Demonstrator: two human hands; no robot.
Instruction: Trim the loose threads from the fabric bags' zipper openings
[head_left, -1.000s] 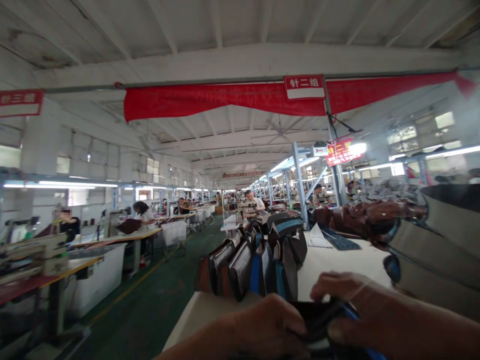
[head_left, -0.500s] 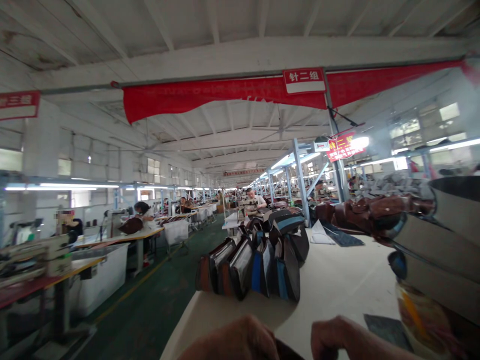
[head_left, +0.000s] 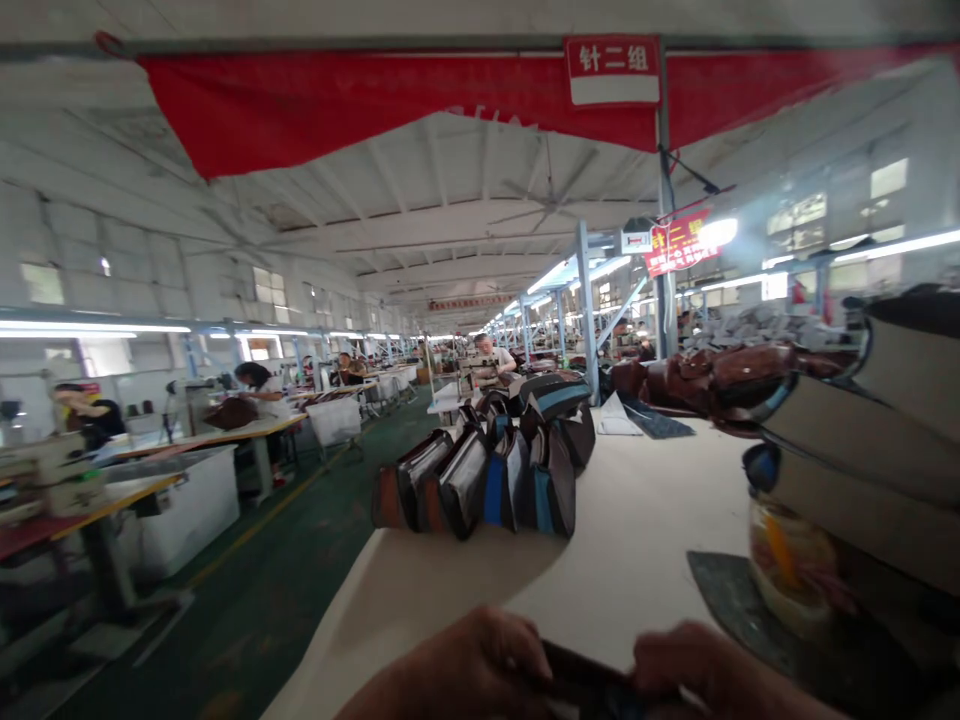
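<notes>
My left hand (head_left: 469, 665) and my right hand (head_left: 705, 675) show at the bottom edge, both closed on a dark flat piece (head_left: 581, 672) held between them over the near end of a long white table (head_left: 637, 540). Most of that piece is cut off by the frame. A row of upright dark, brown and blue bags (head_left: 487, 475) stands on the table ahead of my hands. A clear jar (head_left: 791, 565) rests on a dark grey mat (head_left: 757, 610) just right of my right hand.
Stacked grey and black bags (head_left: 862, 430) and brown bags (head_left: 720, 375) fill the right side. A green aisle (head_left: 300, 540) runs along the table's left edge. Sewing tables (head_left: 150, 470) with seated people line the left. A red banner (head_left: 420, 90) hangs overhead.
The view has tilted downward, so the banner sits higher and the bags and jar appear larger. My hands stay at the bottom edge, holding the dark piece.
</notes>
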